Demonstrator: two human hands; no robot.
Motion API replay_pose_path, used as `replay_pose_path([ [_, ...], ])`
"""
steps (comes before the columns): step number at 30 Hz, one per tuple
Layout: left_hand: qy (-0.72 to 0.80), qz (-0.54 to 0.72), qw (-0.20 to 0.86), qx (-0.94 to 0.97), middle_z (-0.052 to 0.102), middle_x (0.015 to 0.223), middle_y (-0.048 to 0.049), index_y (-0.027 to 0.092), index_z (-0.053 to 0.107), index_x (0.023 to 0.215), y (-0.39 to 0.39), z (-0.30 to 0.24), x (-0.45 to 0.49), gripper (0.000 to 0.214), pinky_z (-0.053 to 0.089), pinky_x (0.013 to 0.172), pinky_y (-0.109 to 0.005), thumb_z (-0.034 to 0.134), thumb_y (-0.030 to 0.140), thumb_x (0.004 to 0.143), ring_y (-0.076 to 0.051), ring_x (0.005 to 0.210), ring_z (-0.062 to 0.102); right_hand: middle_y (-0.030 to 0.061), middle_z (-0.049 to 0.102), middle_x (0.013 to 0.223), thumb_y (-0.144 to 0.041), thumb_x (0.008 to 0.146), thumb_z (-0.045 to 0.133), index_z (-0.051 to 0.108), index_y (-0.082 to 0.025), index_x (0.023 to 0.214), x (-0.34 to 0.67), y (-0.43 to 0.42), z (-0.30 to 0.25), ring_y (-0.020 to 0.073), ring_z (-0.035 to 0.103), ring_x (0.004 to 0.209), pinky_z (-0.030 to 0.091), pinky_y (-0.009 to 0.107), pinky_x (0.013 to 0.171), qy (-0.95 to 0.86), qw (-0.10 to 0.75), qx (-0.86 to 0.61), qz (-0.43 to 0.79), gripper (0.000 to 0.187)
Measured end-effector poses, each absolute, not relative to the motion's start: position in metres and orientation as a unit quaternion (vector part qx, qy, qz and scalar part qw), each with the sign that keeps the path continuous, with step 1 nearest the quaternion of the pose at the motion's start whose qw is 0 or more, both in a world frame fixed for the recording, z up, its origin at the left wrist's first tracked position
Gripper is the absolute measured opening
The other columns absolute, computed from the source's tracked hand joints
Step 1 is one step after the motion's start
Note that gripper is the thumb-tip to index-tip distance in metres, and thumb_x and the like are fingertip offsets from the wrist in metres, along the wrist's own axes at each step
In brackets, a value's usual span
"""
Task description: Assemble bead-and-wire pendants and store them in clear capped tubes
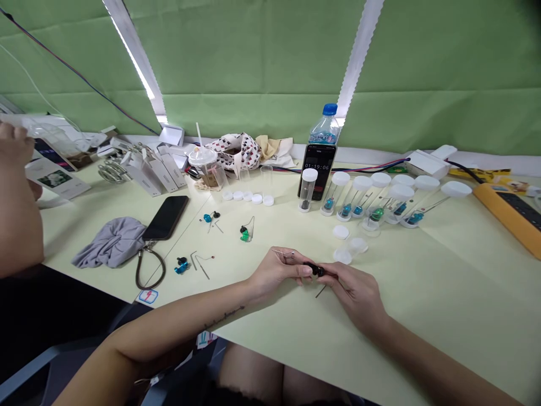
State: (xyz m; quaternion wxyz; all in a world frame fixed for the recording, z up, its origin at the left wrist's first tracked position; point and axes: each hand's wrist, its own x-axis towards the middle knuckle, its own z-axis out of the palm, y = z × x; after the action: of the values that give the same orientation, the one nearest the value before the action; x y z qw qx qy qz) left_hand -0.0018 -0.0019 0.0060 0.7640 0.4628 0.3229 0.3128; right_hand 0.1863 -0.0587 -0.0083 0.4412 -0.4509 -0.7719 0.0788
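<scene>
Over the table (270, 349) both hands meet on a small black part (315, 269), pinched between their fingertips. My left hand (279, 273) is closed on its left side, and a thin metal wire piece (284, 252) sticks out across those fingers. Gripping the right side is my right hand (355, 287), also closed. Below the fingers a thin metal rod (320, 291) points down; which hand holds it I cannot tell. Small sets lie to the left: a green part (245, 235), a blue part (181, 268) and another blue part (207, 217), each beside black knobs and bent metal pins.
Several clear tubes (329, 197) with white caps stand at the right, coloured parts inside. Loose caps (341, 232) lie before them. A phone (319, 163) leans on a bottle (324, 131). Another phone (166, 217) and grey cloth (110, 242) are left, near another person's arm (19, 214).
</scene>
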Motion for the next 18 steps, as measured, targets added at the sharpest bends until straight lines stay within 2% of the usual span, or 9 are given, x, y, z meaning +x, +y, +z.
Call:
replay_pose_path([
  [6,0.328,0.313,0.772,0.445,0.070,0.076,-0.0086,0.010,0.072,0.079,-0.0029,0.0071,-0.0016,0.032,0.047,0.058,-0.023,0.084,0.033,0.061,-0.012,0.064,0.061,0.0030,0.074,0.082,-0.023,0.094,0.053,0.065,-0.022,0.102,0.1859,-0.0584,-0.0103,0.0147,0.067,0.067,0.052,0.025,0.061,-0.773,0.440,-0.450,0.081,0.014],
  [18,0.321,0.300,0.783,0.440,0.069,0.076,-0.0084,0.009,0.069,0.080,-0.0033,0.0089,-0.0022,0.035,0.053,0.054,-0.025,0.084,0.035,0.061,-0.016,0.068,0.064,0.0009,0.074,0.079,-0.024,0.094,0.052,0.065,-0.023,0.102,0.1846,-0.0585,-0.0071,0.0137,0.068,0.065,0.054,0.024,0.060,-0.771,0.443,-0.449,0.080,0.016],
])
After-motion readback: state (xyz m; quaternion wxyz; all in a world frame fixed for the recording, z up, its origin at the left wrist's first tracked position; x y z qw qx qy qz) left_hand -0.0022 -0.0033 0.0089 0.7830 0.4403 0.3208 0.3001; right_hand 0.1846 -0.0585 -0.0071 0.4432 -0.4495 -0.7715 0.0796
